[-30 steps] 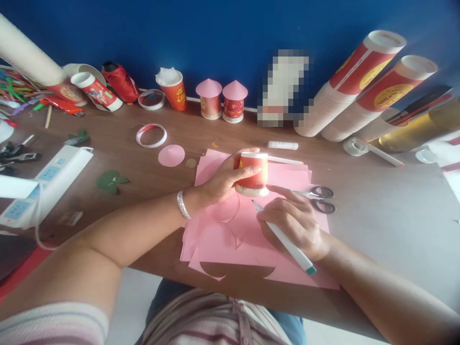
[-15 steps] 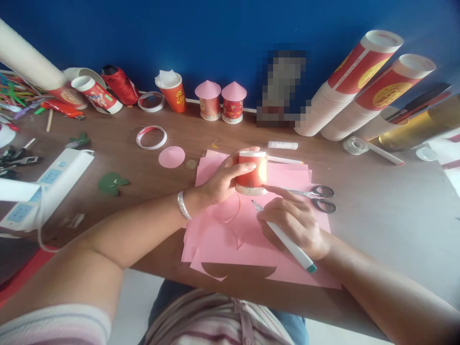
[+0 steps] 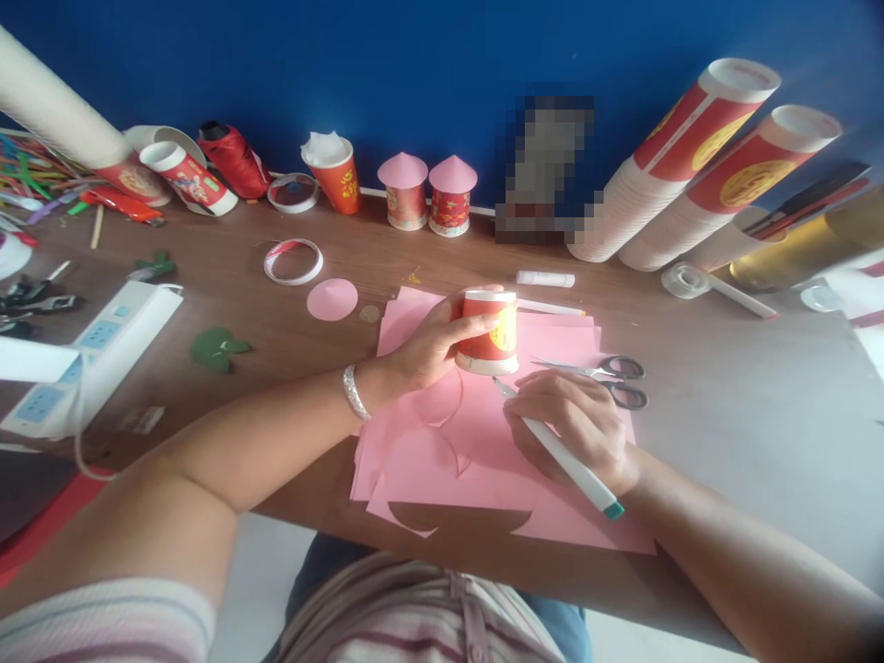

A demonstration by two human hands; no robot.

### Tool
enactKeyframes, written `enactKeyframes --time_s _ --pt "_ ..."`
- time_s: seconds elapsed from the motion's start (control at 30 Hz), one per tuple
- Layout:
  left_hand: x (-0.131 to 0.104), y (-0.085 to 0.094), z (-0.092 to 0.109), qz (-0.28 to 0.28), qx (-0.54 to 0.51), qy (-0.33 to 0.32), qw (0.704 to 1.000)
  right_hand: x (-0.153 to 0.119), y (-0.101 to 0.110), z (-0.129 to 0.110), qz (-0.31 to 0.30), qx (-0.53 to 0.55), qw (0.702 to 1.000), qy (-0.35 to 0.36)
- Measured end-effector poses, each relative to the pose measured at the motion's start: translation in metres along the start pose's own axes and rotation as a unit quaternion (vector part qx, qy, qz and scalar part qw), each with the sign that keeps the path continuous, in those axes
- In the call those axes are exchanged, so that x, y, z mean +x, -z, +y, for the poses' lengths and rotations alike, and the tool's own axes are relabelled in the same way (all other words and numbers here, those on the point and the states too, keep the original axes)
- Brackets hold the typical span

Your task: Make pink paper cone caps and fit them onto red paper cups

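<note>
My left hand [image 3: 442, 336] is closed around a short red paper cup [image 3: 476, 348] with a gold emblem, its white rim facing down. In my right hand [image 3: 570, 419] is a white marker pen [image 3: 576, 470] with a green end, its tip pointing up-left just below the cup. Pink paper sheets [image 3: 414, 470] with curved cut-outs lie under both hands. Black-handled scissors [image 3: 622, 368] rest on the sheets beside my right hand. A white stick-like pen [image 3: 552, 308] lies behind the cup, partly hidden.
Two small cups with pink cone roofs [image 3: 402, 173] stand by the blue wall. Tall paper cup stacks [image 3: 718, 138] lean at the right. A pink cone [image 3: 332, 300], tape ring [image 3: 293, 262], green paper piece [image 3: 219, 350] and power strip [image 3: 97, 359] are on the left.
The right index finger has drawn back from the cup's lower edge and curled in. The cup has turned slightly, showing more of its gold emblem. The marker has shifted a little right.
</note>
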State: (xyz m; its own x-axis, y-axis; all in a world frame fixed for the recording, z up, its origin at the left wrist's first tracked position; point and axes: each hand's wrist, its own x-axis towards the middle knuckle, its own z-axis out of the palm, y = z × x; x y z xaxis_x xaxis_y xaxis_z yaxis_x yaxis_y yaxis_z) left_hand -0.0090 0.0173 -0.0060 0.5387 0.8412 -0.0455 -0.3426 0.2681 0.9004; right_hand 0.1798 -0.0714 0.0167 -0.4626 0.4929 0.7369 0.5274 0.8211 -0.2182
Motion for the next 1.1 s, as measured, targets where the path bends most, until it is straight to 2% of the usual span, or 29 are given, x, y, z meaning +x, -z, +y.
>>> enactKeyframes --time_s 0.4,0.67,0.83,0.97,1.1 --pt "0.0003 0.003 -0.0026 -0.001 -0.005 -0.019 1.0 -0.0006 0.0009 0.0029 -0.012 -0.001 1.0 -0.002" --pt "0.0 -0.0031 0.0033 0.002 0.009 -0.012 1.0 -0.0013 0.0009 0.0041 -0.044 0.031 0.998 0.013" --pt "0.0007 -0.001 -0.0001 -0.004 0.002 0.0 1.0 -0.0027 -0.0006 0.0026 -0.029 0.031 0.999 0.015" --pt "0.0001 -0.0003 -0.0025 0.006 0.021 0.01 1.0 -0.0054 -0.0008 0.0016 -0.005 0.006 1.0 -0.014" --pt "-0.0001 -0.0012 -0.0022 0.006 0.033 0.016 0.999 -0.006 0.0002 0.0028 -0.006 0.001 1.0 -0.021"
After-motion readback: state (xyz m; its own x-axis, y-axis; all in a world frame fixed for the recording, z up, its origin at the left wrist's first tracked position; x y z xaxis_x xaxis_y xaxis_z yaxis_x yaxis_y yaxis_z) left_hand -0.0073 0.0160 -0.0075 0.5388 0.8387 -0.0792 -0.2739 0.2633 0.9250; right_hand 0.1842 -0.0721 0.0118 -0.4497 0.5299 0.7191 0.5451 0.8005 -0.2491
